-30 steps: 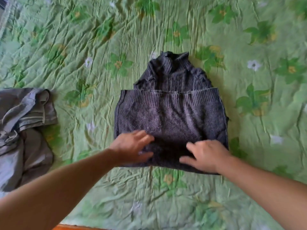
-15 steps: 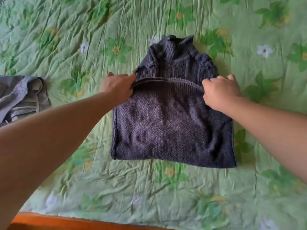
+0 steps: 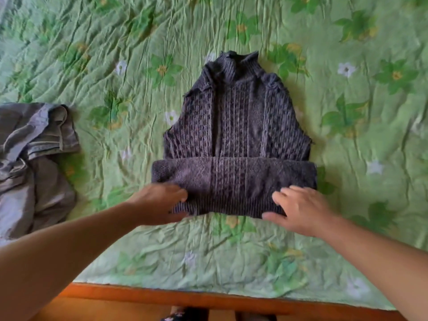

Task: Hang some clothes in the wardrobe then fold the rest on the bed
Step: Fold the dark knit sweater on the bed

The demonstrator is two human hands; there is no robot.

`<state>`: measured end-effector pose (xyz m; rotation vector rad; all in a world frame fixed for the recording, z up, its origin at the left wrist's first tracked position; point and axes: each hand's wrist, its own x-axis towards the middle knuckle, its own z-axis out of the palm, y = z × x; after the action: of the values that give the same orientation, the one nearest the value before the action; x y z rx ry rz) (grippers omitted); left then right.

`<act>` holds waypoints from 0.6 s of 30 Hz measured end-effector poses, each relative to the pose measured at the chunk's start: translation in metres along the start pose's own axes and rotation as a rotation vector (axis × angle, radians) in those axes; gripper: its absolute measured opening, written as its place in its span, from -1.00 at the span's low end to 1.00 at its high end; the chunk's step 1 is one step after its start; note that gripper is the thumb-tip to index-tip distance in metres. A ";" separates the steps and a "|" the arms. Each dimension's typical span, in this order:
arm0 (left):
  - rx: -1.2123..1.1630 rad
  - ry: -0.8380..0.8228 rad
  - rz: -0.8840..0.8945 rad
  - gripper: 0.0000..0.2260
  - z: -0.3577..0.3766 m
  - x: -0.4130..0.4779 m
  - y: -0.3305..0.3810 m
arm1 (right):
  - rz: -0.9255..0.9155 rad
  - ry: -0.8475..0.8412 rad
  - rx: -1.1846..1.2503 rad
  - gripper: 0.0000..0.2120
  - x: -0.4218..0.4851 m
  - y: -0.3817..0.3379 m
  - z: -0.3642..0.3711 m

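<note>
While the dark knitted sweater [image 3: 236,126] lay flat on the green flowered bedspread [image 3: 97,38], its long axis ran straight from 6 o'clock to 12 o'clock, with the collar [image 3: 236,61] at the far, 12 o'clock end. At the near end its lower part was doubled into a thick band [image 3: 234,177] that ran crosswise from 9 to 3 o'clock. Whether that band was a single fold or a roll could not be told, since the picture was soft there.

Both hands sat apart on the band's 6 o'clock edge. The left hand [image 3: 159,202] pinched the 7 o'clock corner, fingers on top and thumb against the near edge. The right hand [image 3: 301,209] held the 5 o'clock corner the same way. Neither hand was nearer than the other, and they were level with each other across the width.

Everything left to fold lay directly away from the hands, toward 12 o'clock. By my judgement, the next move called for carrying the band evenly up the long axis toward the collar, both corners together, so that it stayed square.

A crumpled grey garment [image 3: 34,158] waited well apart at 9 o'clock.
</note>
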<state>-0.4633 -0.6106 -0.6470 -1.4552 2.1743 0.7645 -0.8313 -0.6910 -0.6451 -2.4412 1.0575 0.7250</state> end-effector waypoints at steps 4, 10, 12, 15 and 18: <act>-0.077 0.370 -0.143 -0.52 -0.016 0.053 0.004 | 0.093 0.369 0.085 -0.56 0.046 -0.003 -0.011; -0.228 0.034 -0.151 -0.66 -0.048 0.095 0.014 | 0.113 0.113 0.025 -0.61 0.085 -0.007 -0.031; -0.179 0.067 -0.139 -0.68 -0.046 0.084 0.023 | 0.053 0.242 0.018 -0.72 0.068 -0.014 -0.025; -0.124 0.178 -0.112 -0.54 -0.026 0.059 0.036 | -0.003 0.283 -0.026 -0.76 0.036 -0.020 -0.003; -0.032 0.299 -0.031 -0.34 0.008 0.037 0.038 | 0.025 0.199 -0.020 -0.74 0.016 -0.022 0.017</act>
<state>-0.5122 -0.6202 -0.6676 -1.7091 2.3576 0.6042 -0.8105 -0.6775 -0.6652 -2.5634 1.1608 0.5103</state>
